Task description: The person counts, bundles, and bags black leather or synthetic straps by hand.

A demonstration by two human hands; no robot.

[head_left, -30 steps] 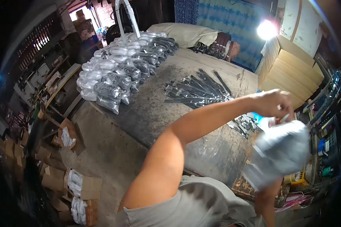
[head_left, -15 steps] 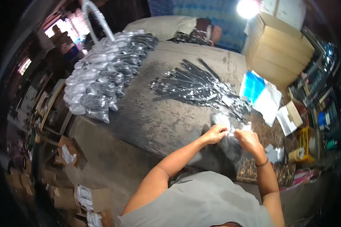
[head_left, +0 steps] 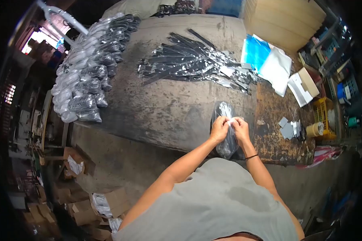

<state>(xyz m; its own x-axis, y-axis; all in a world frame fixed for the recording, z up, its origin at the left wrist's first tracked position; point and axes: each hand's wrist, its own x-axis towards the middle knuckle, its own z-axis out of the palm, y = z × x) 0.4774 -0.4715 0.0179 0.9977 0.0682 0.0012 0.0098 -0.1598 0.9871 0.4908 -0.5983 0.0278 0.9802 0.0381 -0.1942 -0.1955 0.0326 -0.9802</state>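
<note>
A clear plastic bag with something dark and whitish inside (head_left: 227,146) lies at the table's front edge. My left hand (head_left: 220,129) pinches its middle from the left side. From the right, my right hand (head_left: 240,129) pinches the same spot, the fingertips of both hands nearly touching. Farther back on the table, a fanned pile of black strips in clear wrapping (head_left: 189,60) is spread out. Right of that pile are a blue sheet (head_left: 255,52) and a white plastic sheet (head_left: 277,70).
Rows of filled plastic bags (head_left: 84,76) cover the left side of the table (head_left: 149,120). Cardboard boxes (head_left: 283,20) stand at the back right. A small open box (head_left: 303,86), a tape roll (head_left: 314,129) and a yellow crate (head_left: 323,116) are on the right.
The view has shifted, so the table's contents appear higher. Both hands have come closer together, and the bag now lies straighter between them, its upper part more visible.
</note>
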